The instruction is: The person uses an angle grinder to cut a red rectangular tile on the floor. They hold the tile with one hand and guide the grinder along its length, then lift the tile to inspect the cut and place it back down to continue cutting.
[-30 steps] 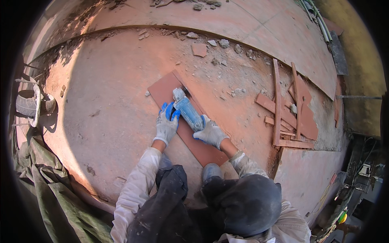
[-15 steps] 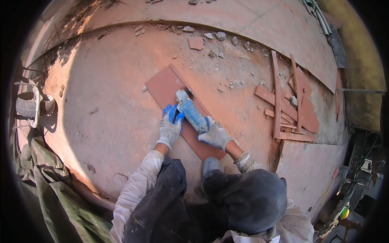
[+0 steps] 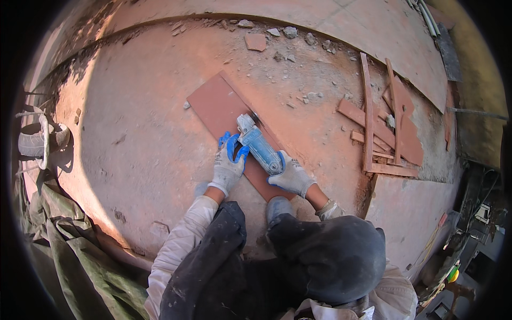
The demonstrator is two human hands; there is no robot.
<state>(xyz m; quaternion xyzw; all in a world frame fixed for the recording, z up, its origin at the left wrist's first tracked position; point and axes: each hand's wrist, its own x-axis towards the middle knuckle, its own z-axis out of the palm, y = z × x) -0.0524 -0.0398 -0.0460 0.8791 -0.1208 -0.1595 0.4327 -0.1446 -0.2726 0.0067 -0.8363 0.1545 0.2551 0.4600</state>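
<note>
Shifted toward the shoe (image 3: pixel 278 207) along the red tile (image 3: pixel 213 98), the blue grinder (image 3: pixel 260 151) sits roughly lengthwise over its right edge, right hand (image 3: pixel 293 176) gripping its rear, left hand (image 3: pixel 228 168) holding near its head.

You are wearing matt cloth gloves (image 3: pixel 227 172). Your grinder (image 3: pixel 260 149) is showing scuffed plastic, and your tile (image 3: pixel 213 101) is looking smooth and matt.

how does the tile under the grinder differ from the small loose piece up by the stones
The tile is long and much larger; the small piece is short and stubby. The tile has the grinder over it; the small piece lies apart near the stones. Both are flat and reddish.
</note>
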